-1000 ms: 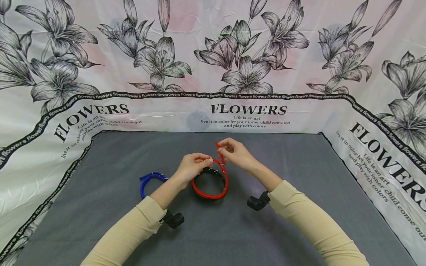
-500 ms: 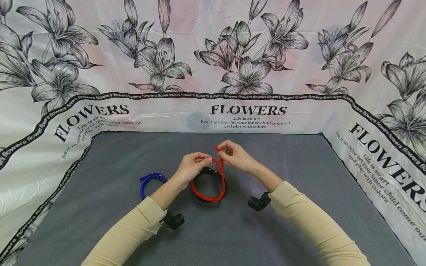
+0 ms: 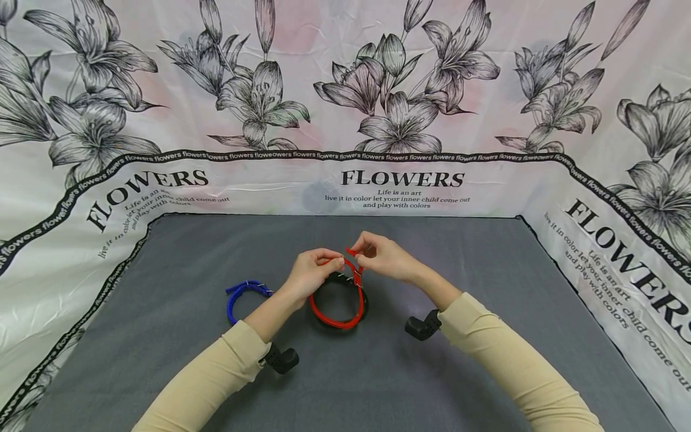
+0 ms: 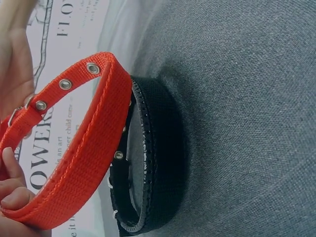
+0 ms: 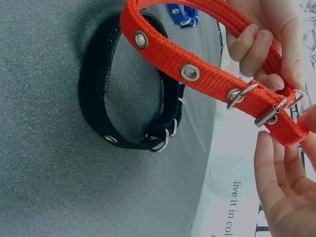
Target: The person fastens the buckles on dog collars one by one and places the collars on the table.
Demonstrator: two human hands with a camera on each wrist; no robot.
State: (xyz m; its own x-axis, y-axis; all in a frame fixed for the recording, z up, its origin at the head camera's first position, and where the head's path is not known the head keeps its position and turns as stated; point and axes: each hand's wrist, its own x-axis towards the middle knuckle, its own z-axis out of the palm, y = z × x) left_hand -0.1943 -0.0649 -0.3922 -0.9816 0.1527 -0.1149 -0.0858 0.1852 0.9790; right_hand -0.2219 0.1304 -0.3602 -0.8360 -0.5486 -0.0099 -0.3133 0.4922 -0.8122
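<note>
A red webbing pet collar (image 4: 94, 148) with metal eyelets is held up as a loop above the table, its strap running through a metal buckle (image 5: 269, 117). My left hand (image 3: 309, 273) pinches the collar beside the buckle between thumb and fingers. On the other side, my right hand (image 3: 385, 258) pinches the short strap end past the buckle. Just behind the red loop, a black collar (image 4: 165, 158), also with eyelets and a buckle, stands on its edge on the table.
A blue collar (image 3: 234, 294) lies on the grey cloth (image 3: 459, 258), left of the black one and partly behind my left forearm. White flower-printed fabric (image 3: 270, 192) rises along the back and sides of the table.
My right hand has come slightly down with the strap end, which now bends over instead of standing upright. The red loop has shifted slightly left and down; my left hand stays nearly still.
</note>
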